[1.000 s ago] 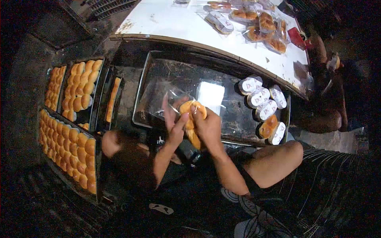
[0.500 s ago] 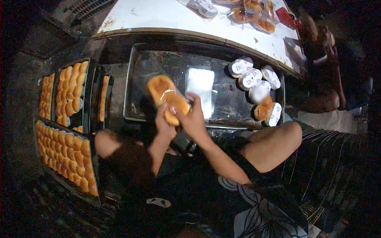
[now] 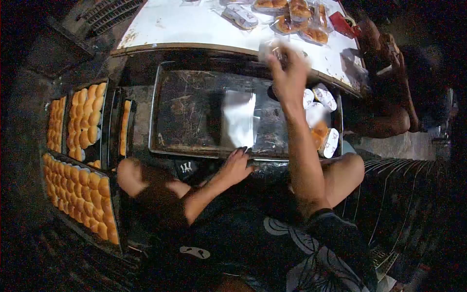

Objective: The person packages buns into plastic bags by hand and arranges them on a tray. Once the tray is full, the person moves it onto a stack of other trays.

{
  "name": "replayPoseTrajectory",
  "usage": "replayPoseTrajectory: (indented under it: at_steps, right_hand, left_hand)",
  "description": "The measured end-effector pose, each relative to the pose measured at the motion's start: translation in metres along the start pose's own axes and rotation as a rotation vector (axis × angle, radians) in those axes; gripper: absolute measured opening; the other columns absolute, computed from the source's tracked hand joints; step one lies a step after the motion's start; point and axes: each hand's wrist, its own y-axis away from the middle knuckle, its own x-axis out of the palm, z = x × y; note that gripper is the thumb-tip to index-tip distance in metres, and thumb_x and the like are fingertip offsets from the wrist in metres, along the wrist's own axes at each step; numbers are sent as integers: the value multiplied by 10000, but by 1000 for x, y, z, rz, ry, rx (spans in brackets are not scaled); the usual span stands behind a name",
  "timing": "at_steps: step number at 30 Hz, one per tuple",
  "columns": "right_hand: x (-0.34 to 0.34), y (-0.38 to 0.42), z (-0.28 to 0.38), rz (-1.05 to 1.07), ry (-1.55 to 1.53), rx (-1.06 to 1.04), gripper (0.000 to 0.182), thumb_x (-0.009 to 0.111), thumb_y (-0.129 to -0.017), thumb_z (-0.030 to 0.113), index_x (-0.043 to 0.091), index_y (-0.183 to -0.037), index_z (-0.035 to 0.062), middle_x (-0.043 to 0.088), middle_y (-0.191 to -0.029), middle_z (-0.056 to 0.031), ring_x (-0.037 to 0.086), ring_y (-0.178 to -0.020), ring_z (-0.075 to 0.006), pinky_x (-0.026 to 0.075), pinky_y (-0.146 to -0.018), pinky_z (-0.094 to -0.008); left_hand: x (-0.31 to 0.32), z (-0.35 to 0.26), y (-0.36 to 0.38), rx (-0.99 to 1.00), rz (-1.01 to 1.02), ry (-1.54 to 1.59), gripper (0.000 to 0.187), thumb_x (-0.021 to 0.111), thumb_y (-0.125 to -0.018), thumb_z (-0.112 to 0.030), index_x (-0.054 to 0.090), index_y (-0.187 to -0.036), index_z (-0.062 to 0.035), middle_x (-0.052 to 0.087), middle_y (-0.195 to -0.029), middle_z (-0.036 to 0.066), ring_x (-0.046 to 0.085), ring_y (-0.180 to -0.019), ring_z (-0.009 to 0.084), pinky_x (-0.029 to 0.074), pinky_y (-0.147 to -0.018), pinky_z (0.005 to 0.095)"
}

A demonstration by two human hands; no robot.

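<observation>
My right hand (image 3: 290, 80) is raised over the near edge of the white table, its fingers curled round a wrapped bread (image 3: 273, 50) that is blurred by motion. My left hand (image 3: 236, 168) is low at the front rim of the dark tray (image 3: 189, 107), thumb and fingers apart. Its fingertips reach the lower edge of the clear plastic bags (image 3: 238, 117) lying flat in the tray. At the tray's right end lie several buns with printed white undersides (image 3: 331, 142), partly hidden behind my right forearm.
On the white table (image 3: 194, 24) lie several bagged breads (image 3: 287, 22) and a red packet (image 3: 344, 25). Trays of golden buns (image 3: 80, 194) stand at the left. Another person's arm and knee (image 3: 394, 121) are at the right.
Both hands held the bread in its plastic above the tray. My right hand has carried it up and right to the table edge; my left hand has let go and dropped to the bags.
</observation>
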Motion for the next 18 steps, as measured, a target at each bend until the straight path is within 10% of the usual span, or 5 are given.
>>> replayPoseTrajectory:
  at_steps: [3, 9, 13, 17, 18]
  right_hand:
    - [18, 30, -10, 60, 13, -159, 584, 611, -725, 274, 375, -1169, -23, 416, -1146, -236, 396, -1086, -316, 301, -923, -342]
    - [20, 231, -73, 727, -131, 503, 225, 543, -797, 235, 534, -819, 12, 561, -661, -124, 537, -623, -251, 431, -630, -334]
    - [38, 216, -51, 413, 48, 420, 196, 507, -812, 189, 485, -903, 16, 533, -675, -174, 531, -639, -326, 418, -583, -375]
    - [40, 221, -58, 452, 57, 284, 313, 475, -826, 174, 455, -1111, 46, 565, -724, -169, 557, -657, -320, 418, -548, -403]
    - [18, 171, -15, 806, -359, 1026, 402, 457, -835, 178, 380, -1216, 76, 591, -725, -125, 567, -651, -278, 446, -595, -400]
  left_hand:
    - [21, 49, -8, 2, 298, -544, 216, 527, -696, -76, 569, -862, 55, 554, -914, 217, 539, -856, 337, 443, -742, 378]
    - [-36, 47, 5, 5, -62, -233, 80, 531, -700, -68, 588, -691, -12, 571, -691, 184, 575, -689, 306, 437, -608, 386]
    - [-43, 9, 13, -25, -163, 363, 155, 612, -700, -116, 625, -826, -26, 595, -830, 127, 570, -768, 263, 447, -660, 312]
    - [-53, -5, 11, -26, -479, 46, 162, 603, -688, -71, 630, -841, -22, 543, -746, 118, 540, -715, 255, 420, -637, 310]
    - [-50, -10, 11, -23, -486, 115, 181, 608, -689, -71, 627, -861, -19, 512, -711, 101, 526, -690, 221, 411, -647, 302]
